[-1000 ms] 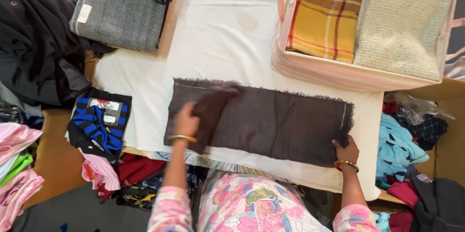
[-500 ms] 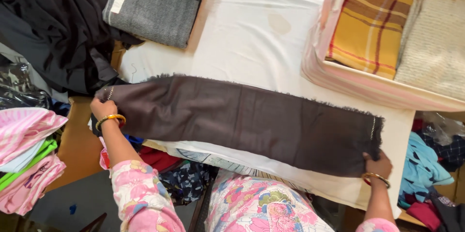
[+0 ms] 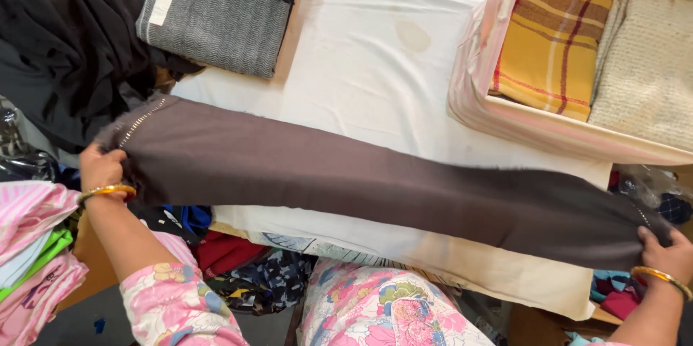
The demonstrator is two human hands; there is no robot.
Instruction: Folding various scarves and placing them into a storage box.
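A long dark brown scarf [image 3: 375, 183] is stretched out flat across a table covered with a white cloth [image 3: 368, 79]. My left hand [image 3: 101, 167] grips the scarf's left end, past the table's left edge, with a gold bangle on the wrist. My right hand [image 3: 668, 253] grips the right end near the table's front right corner, also with a gold bangle. The scarf's short ends are frayed and show a line of pale stitching.
A folded grey herringbone scarf [image 3: 216, 17] with black fringe lies at the back left. A pink fabric box [image 3: 505, 111] at the back right holds a yellow plaid scarf [image 3: 552, 32] and a cream knit one [image 3: 646, 64]. Dark clothing [image 3: 65, 42] and colourful clothes [image 3: 32, 245] are piled around.
The scarf was folded in half a second ago. My left hand drew its upper layer out to the left, and the scarf now lies at full length between both hands.
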